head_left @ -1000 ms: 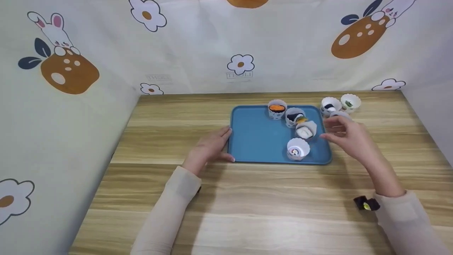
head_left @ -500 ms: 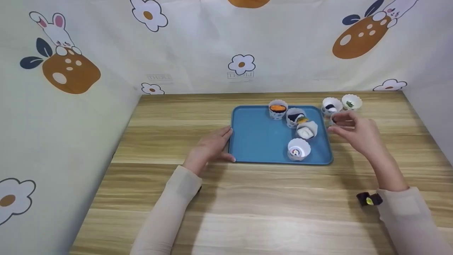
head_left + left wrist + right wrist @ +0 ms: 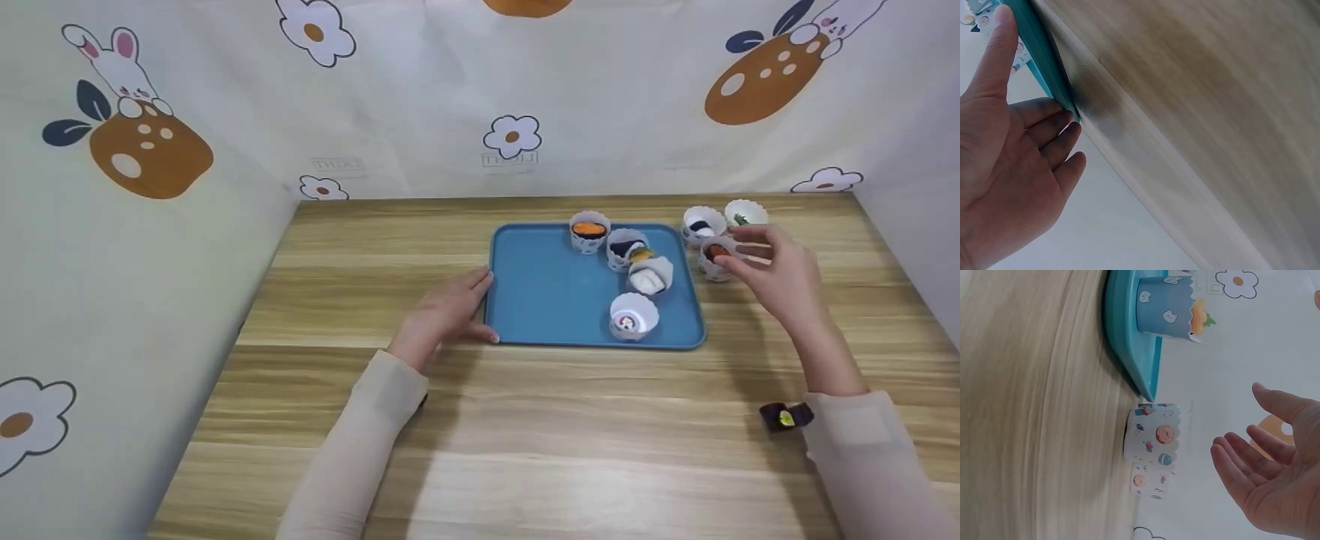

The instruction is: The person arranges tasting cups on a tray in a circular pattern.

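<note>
My left hand (image 3: 446,311) lies along the left edge of a blue tray (image 3: 555,285). Its fingers are relaxed; in the left wrist view the thumb rests on the rim. Just off the tray's right edge stands a paper cup (image 3: 714,273) holding a small reddish-brown piece. My right hand (image 3: 780,274) hovers over this cup with loosely bent fingers. The right wrist view shows that hand (image 3: 1272,467) holding nothing, apart from a doughnut-patterned cup (image 3: 1154,436). On the tray are a cup with an orange-topped sushi piece (image 3: 589,229) and several other filled cups.
Behind the right hand stand a cup with a black-and-white piece (image 3: 702,227) and a cup with a green bit (image 3: 745,215). A blue cup (image 3: 1165,306) sits at the tray's corner. A dark block (image 3: 784,417) is at the right cuff. A patterned backdrop closes the back.
My right hand has moved right, away from the tray, uncovering the cup beside it and its reddish-brown piece. The dark block shifted along with the cuff. My left hand stayed on the tray.
</note>
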Demonstrator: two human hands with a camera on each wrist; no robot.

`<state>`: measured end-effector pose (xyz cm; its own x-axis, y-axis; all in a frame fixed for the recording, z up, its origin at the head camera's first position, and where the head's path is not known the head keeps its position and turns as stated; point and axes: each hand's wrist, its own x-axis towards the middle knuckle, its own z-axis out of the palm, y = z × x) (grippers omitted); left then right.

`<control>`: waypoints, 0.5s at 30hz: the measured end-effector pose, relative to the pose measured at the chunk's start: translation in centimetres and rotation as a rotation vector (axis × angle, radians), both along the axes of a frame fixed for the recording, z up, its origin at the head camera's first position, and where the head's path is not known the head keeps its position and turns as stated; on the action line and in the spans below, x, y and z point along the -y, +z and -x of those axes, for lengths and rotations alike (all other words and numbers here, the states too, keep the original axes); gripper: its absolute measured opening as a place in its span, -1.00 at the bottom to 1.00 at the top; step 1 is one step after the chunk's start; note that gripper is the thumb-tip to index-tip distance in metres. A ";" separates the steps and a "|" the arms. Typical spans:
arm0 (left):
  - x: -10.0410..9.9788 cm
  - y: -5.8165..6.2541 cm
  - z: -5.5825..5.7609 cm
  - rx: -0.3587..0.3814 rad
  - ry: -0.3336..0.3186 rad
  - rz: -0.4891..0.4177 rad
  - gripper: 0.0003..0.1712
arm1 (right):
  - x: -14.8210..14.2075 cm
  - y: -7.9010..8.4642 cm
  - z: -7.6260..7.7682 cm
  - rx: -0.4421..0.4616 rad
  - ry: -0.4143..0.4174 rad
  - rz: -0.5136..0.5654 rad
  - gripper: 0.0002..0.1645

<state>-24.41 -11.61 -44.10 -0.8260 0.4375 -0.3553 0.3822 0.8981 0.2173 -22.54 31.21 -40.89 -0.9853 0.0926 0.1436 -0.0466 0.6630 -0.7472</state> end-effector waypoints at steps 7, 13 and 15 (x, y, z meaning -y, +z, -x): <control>0.0 0.2 -0.1 0.002 -0.008 0.004 0.24 | -0.7 -0.5 0.4 -0.002 -0.034 0.028 -0.29; 0.0 0.2 -0.1 0.007 -0.005 0.013 0.25 | -1.1 -0.8 0.8 0.030 -0.042 0.041 -0.24; 0.1 0.2 0.0 0.005 -0.007 0.012 0.25 | -1.2 -0.9 0.9 0.037 -0.050 0.045 -0.25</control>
<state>-24.39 -11.67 -43.91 -0.8210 0.4391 -0.3649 0.3874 0.8979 0.2090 -23.42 32.41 -41.83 -0.9839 0.1470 0.1015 0.0140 0.6299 -0.7766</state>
